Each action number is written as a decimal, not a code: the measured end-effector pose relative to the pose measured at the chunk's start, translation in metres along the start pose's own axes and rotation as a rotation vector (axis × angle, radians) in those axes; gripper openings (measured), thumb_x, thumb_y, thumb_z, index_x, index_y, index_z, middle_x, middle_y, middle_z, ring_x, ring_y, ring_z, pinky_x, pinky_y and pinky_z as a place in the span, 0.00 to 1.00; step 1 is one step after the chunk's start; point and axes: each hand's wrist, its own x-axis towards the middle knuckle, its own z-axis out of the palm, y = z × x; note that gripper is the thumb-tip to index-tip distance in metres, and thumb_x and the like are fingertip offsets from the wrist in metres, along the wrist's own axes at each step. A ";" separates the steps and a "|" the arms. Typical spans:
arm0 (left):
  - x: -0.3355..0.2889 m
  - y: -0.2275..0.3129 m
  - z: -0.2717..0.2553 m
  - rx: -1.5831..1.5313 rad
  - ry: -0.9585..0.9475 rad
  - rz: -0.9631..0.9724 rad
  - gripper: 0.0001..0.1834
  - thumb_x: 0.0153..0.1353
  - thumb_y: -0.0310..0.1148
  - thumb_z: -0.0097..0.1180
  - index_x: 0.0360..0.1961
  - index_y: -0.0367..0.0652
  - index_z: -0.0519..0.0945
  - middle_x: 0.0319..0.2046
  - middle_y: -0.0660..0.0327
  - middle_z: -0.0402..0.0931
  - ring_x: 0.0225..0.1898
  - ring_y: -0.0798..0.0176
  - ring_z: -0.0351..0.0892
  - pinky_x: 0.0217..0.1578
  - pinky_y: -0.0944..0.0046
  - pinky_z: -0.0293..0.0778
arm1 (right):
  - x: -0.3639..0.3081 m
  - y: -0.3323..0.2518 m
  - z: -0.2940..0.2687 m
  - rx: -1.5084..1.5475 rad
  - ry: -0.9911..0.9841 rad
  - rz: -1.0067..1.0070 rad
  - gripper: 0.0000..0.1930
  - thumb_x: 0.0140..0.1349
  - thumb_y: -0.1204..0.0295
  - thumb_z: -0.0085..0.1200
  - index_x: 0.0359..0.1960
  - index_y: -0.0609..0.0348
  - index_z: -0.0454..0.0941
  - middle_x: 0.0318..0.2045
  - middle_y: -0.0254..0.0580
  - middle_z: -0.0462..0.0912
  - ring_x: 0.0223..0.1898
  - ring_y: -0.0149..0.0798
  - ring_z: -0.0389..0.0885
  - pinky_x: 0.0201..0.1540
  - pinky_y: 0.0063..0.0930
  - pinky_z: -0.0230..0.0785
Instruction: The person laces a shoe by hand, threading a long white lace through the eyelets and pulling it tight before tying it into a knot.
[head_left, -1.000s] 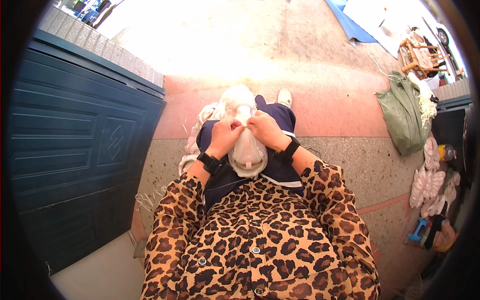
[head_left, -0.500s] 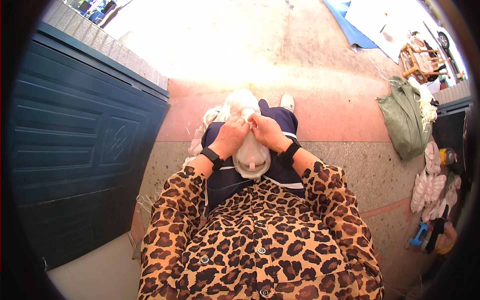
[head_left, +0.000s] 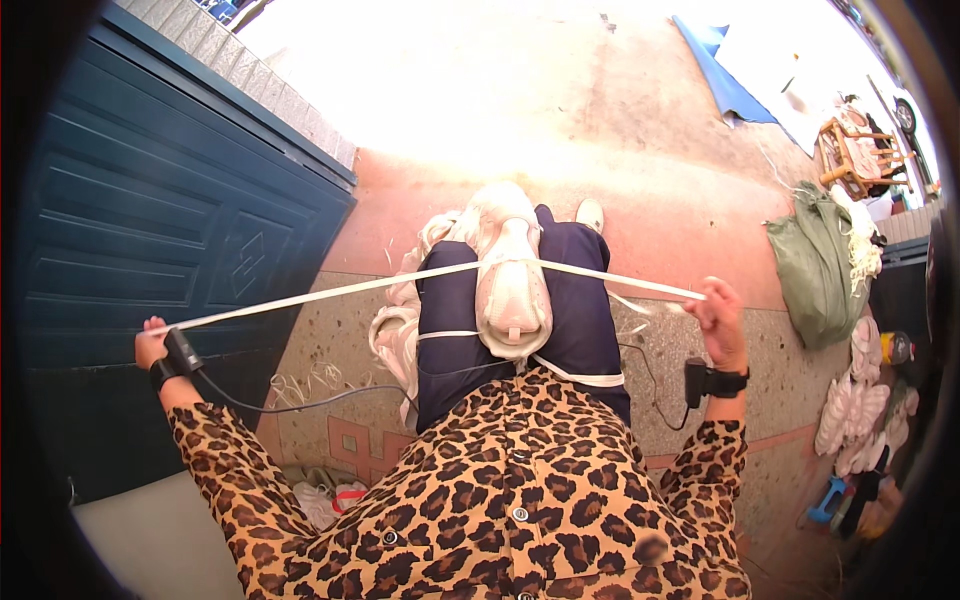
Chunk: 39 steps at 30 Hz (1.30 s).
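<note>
Now the left hand (head_left: 152,345) is holding one side of a white lace (head_left: 330,291), way out to the left. The right hand (head_left: 720,318) is pinching the other side. The lace is running tight across a pale shoe (head_left: 513,305), which is resting on the dark blue trousers (head_left: 580,245). A blue door (head_left: 190,250) is standing at the left, and a green bag (head_left: 815,265) is resting at the right.
</note>
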 end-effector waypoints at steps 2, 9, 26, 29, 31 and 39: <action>-0.026 -0.002 0.045 -0.647 0.179 -0.342 0.11 0.57 0.20 0.43 0.40 0.28 0.74 0.32 0.62 0.76 0.36 0.69 0.75 0.37 0.71 0.73 | -0.019 -0.031 -0.025 0.365 0.047 -0.091 0.11 0.62 0.69 0.47 0.42 0.62 0.70 0.15 0.24 0.58 0.15 0.20 0.56 0.18 0.18 0.59; -0.007 0.074 -0.014 -1.731 -0.025 -0.765 0.11 0.59 0.29 0.47 0.20 0.47 0.64 0.14 0.71 0.55 0.13 0.76 0.51 0.14 0.73 0.51 | -0.066 -0.146 -0.140 0.700 -0.092 -0.426 0.12 0.66 0.72 0.38 0.45 0.67 0.69 0.20 0.31 0.64 0.22 0.26 0.62 0.38 0.22 0.65; -0.228 0.599 -0.015 -1.356 -1.450 0.087 0.08 0.59 0.28 0.49 0.36 0.33 0.72 0.27 0.61 0.74 0.23 0.72 0.73 0.25 0.75 0.73 | 0.037 0.027 0.116 -1.188 -0.275 -0.595 0.04 0.54 0.75 0.51 0.25 0.62 0.75 0.32 0.44 0.74 0.38 0.43 0.71 0.39 0.33 0.65; -0.237 0.631 -0.022 -1.223 -1.536 -0.043 0.06 0.60 0.26 0.46 0.34 0.33 0.71 0.26 0.60 0.72 0.25 0.69 0.74 0.26 0.73 0.73 | 0.044 0.058 0.142 -1.083 -0.392 -0.389 0.06 0.56 0.74 0.47 0.25 0.63 0.72 0.26 0.47 0.75 0.33 0.48 0.73 0.38 0.37 0.66; -0.239 0.644 -0.024 -1.188 -1.539 -0.101 0.06 0.60 0.26 0.44 0.34 0.32 0.70 0.27 0.59 0.72 0.27 0.67 0.74 0.27 0.72 0.73 | 0.050 0.073 0.147 -1.045 -0.416 -0.332 0.07 0.56 0.73 0.46 0.25 0.62 0.72 0.24 0.47 0.75 0.31 0.48 0.74 0.37 0.38 0.66; -0.263 0.657 0.001 -1.297 -1.314 0.036 0.07 0.60 0.27 0.44 0.36 0.34 0.71 0.29 0.61 0.73 0.31 0.69 0.73 0.33 0.73 0.70 | 0.082 0.089 0.154 -1.461 -0.381 -0.587 0.05 0.50 0.75 0.45 0.24 0.60 0.74 0.29 0.42 0.75 0.37 0.44 0.72 0.38 0.36 0.63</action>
